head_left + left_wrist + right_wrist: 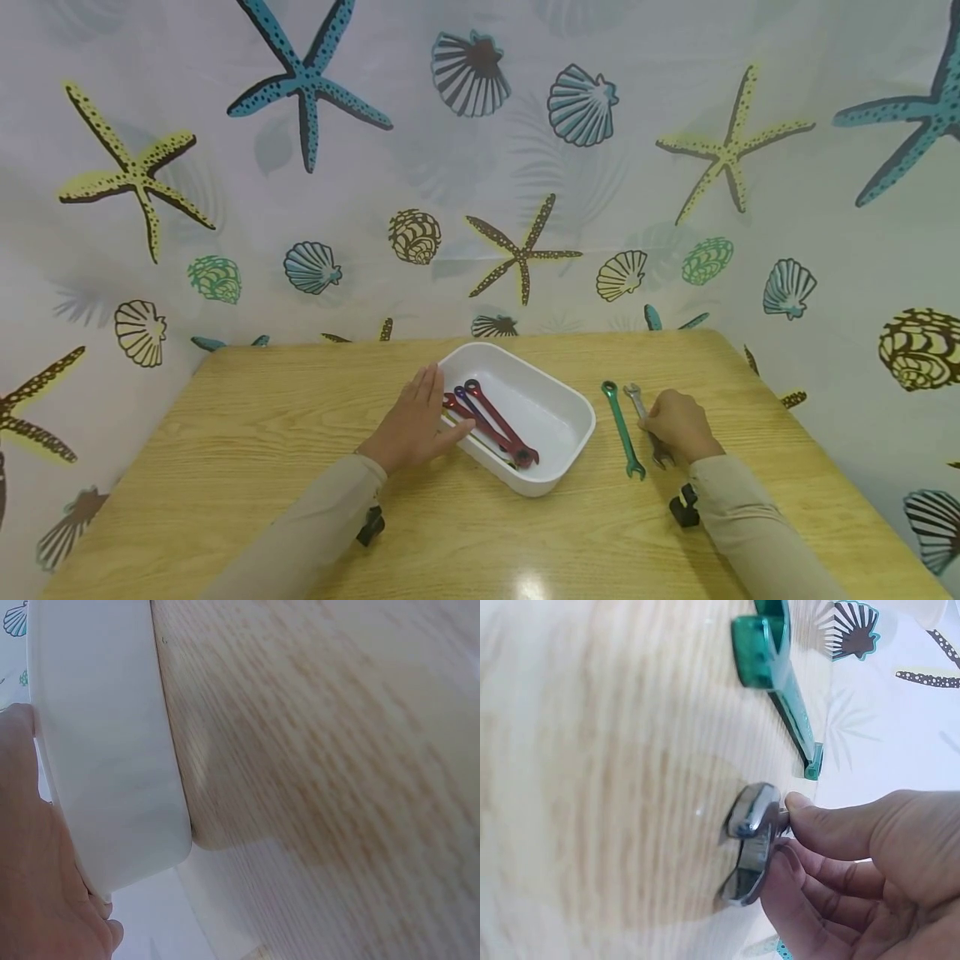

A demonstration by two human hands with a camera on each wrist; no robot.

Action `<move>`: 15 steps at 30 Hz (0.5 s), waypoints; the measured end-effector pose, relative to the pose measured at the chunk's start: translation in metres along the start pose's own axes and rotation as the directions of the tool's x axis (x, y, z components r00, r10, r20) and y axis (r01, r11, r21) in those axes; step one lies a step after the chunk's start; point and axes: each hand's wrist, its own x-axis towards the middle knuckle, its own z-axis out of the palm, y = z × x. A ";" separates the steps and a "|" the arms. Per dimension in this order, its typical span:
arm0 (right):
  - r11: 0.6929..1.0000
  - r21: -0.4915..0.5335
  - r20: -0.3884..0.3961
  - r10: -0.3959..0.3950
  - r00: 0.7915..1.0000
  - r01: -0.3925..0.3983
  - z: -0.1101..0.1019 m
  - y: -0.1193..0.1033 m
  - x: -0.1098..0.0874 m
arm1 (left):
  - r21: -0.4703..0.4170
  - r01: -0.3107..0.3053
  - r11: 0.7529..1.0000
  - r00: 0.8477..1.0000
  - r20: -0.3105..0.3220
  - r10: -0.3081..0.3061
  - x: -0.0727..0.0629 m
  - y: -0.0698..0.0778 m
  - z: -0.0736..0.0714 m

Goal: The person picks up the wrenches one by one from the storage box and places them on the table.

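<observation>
Right hand (678,423) pinches silver open-end wrench (639,405)

Thumb and fingers hold it toward the right edge of the table (300,400), just beside a green combination wrench (622,429) lying there. The left hand (408,423), fingers straight, rests on the left rim of a white plastic bin (543,485) near the table's far edge; inside lie red wrenches (498,417) and a blue wrench (469,403).

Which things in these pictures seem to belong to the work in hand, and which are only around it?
Seem to belong:
silver wrench, pinched by the right hand
green wrench, lying beside it
white tray, left hand at its rim
wrenches inside the tray

Only around, it seems:
wooden table underneath
cloth behind, with starfish and shell prints
</observation>
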 end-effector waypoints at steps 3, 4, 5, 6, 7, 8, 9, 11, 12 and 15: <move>1.000 -0.005 0.000 -0.004 1.000 0.004 -0.001 0.000 0.000 | -0.014 -0.002 1.000 1.000 -0.003 0.002 -0.001 0.001 -0.002; 1.000 -0.005 0.000 -0.005 1.000 0.005 -0.002 0.000 0.000 | -0.020 -0.002 1.000 1.000 -0.005 0.002 -0.001 0.002 -0.003; 1.000 -0.006 -0.001 -0.006 1.000 0.006 -0.002 -0.001 0.000 | -0.018 -0.003 1.000 1.000 -0.004 0.003 -0.001 0.002 -0.003; 1.000 -0.003 0.002 -0.006 1.000 0.006 -0.002 -0.001 0.000 | -0.017 -0.003 1.000 1.000 -0.004 0.003 0.000 0.002 -0.002; 1.000 -0.003 0.005 -0.006 1.000 0.006 -0.002 -0.001 -0.001 | -0.023 -0.006 1.000 1.000 -0.007 0.006 -0.001 0.002 -0.003; 1.000 0.001 0.010 -0.005 1.000 0.005 -0.003 -0.002 -0.001 | -0.020 -0.008 1.000 1.000 -0.007 0.008 0.000 0.001 -0.002; 1.000 0.005 0.017 -0.004 1.000 0.004 -0.003 -0.002 -0.002 | -0.021 -0.007 1.000 1.000 -0.006 0.007 0.000 0.000 0.000; 1.000 0.007 0.029 -0.005 1.000 0.005 -0.004 -0.003 -0.003 | -0.012 -0.007 1.000 1.000 -0.004 0.007 0.001 -0.002 0.002; 1.000 0.005 0.034 -0.005 0.999 0.005 -0.004 -0.004 -0.003 | -0.012 -0.009 1.000 1.000 -0.006 0.009 0.002 -0.003 0.003; 1.000 -0.012 0.039 -0.016 0.999 0.016 -0.004 -0.005 -0.002 | 0.000 0.002 1.000 1.000 0.004 -0.002 0.002 -0.007 0.006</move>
